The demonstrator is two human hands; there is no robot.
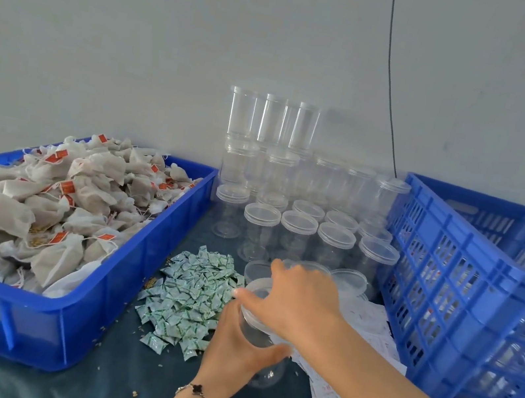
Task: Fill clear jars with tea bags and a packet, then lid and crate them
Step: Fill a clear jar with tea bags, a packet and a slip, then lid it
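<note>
My left hand [234, 350] grips an empty clear jar [257, 333] low in the middle of the view, fingers wrapped round its side. My right hand [296, 300] lies over the jar's top, fingers curled on its clear lid [256, 290]. A blue tray [68, 312] on the left holds a heap of white tea bags [46, 197] with red tags. Small green-and-white packets [193, 295] lie in a pile just left of the jar. A tall blue slatted crate [466, 302] stands on the right.
Several empty lidded clear jars [297, 229] stand in rows and stacks against the grey wall behind my hands. Loose clear lids [348, 281] lie just beyond my right hand. White paper slips [368, 327] are scattered under my right forearm. A black cable [390, 88] hangs down the wall.
</note>
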